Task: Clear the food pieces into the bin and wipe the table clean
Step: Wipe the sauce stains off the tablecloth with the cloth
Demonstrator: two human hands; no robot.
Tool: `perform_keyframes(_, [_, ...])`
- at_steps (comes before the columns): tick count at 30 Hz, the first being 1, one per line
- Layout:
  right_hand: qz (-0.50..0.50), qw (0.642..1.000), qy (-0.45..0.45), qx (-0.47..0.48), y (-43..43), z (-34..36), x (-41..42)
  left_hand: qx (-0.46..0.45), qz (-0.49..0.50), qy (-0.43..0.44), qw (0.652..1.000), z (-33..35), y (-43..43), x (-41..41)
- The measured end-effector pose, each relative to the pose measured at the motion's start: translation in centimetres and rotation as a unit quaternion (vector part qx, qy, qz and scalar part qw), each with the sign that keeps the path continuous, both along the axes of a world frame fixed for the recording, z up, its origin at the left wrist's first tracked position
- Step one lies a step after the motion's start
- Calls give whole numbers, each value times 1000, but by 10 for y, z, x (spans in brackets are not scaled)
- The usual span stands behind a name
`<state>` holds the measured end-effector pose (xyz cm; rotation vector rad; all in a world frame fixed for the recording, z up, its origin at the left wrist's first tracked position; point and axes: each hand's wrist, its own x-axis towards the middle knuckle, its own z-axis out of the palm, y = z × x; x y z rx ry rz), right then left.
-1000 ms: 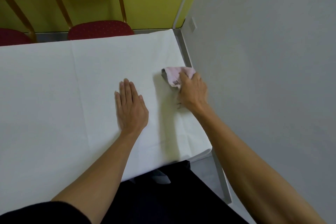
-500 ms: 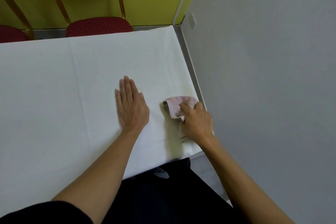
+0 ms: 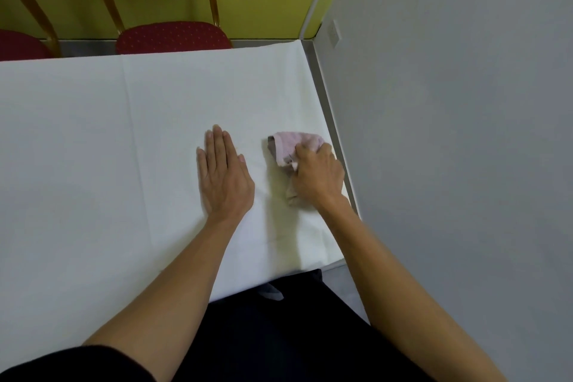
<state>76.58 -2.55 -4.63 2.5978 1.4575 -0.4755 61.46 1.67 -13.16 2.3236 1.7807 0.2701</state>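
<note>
A white cloth covers the table [image 3: 93, 149]. My right hand [image 3: 319, 178] grips a crumpled pink cloth [image 3: 291, 144] and presses it onto the table near the right edge. My left hand [image 3: 223, 177] lies flat on the tablecloth with straight fingers, a short way left of the pink cloth. No food pieces or bin show in this view.
A grey wall [image 3: 449, 133] runs close along the table's right edge. Two red padded chairs [image 3: 173, 37] with wooden frames stand behind the far edge, against a yellow wall. My dark-clothed lap is below the near edge.
My right hand pulled the pink cloth toward me along the right edge, then pushed it a little way back out. My left hand stayed flat in place.
</note>
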Motion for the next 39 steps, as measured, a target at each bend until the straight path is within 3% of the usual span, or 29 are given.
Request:
perform_keyframes(8, [27, 996, 15, -82, -51, 21, 1, -7, -2, 10, 1000, 2, 0, 1])
perform_keyframes(14, [-16, 999, 12, 31, 18, 16, 22, -8, -6, 6, 1000, 0, 0, 0])
perform_keyframes(17, [-33, 999, 7, 33, 30, -2, 21, -4, -10, 8, 1000, 1, -1, -1])
perform_keyframes(21, [-35, 999, -4, 3, -13, -4, 15, -3, -5, 0, 1000, -1, 0, 0])
perform_keyframes(26, [-3, 993, 17, -113, -57, 21, 14, -6, -11, -5, 1000, -4, 2, -1])
perform_keyframes(31, [-25, 996, 89, -11, -14, 39, -2, -60, 44, -90, 993, 5, 5, -8])
perform_keyframes(35, [-7, 988, 144, 46, 43, 9, -42, -27, 116, -51, 992, -1, -7, -60])
perform_keyframes(39, [11, 993, 108, 43, 38, -18, -75, 2, 108, -25, 994, -5, -19, -77])
